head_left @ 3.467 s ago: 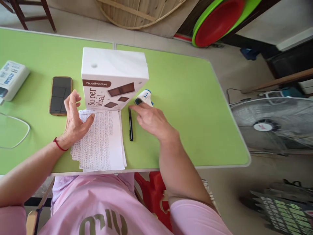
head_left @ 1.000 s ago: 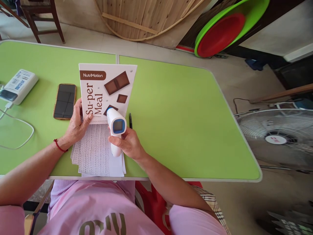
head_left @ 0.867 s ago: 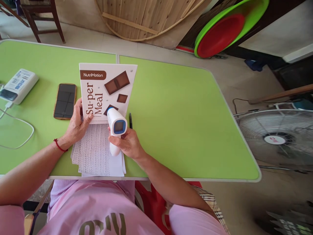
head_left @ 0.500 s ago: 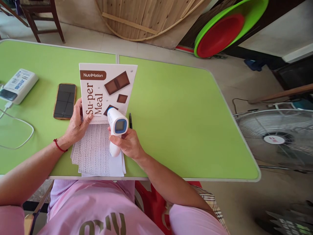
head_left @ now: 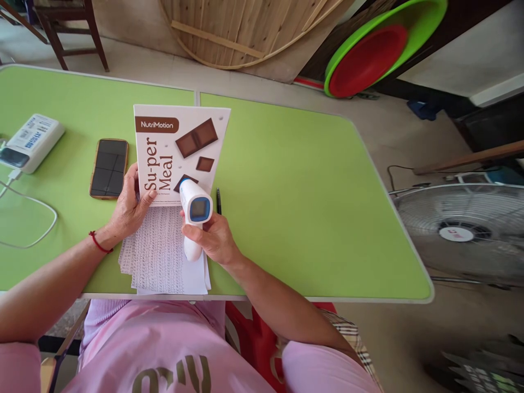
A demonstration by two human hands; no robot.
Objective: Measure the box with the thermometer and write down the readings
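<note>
My left hand [head_left: 134,202] grips the lower left edge of a white box [head_left: 158,155] printed "NutriMotion Su-per Meal" with chocolate pictures, thumb on its front. The box is held upright over the papers. In my right hand [head_left: 216,237] is a white infrared thermometer [head_left: 191,234] with a blue-framed grey screen [head_left: 200,208] facing me. Its head overlaps the box's lower right part; I cannot tell whether they touch. Beneath lie several sheets of handwritten paper [head_left: 158,262]. A black pen [head_left: 218,201] lies just right of the thermometer.
On the green table [head_left: 303,207], a phone [head_left: 108,168] lies left of the box. Further left are a white power bank [head_left: 35,143] and its white cable [head_left: 51,210]. A large fan [head_left: 462,234] stands beyond the table's right edge. A red stool [head_left: 257,341] is below the front edge.
The thermometer's head has shifted very slightly left and up against the box. Both hands keep their grip, and the rest of the view has barely moved.
</note>
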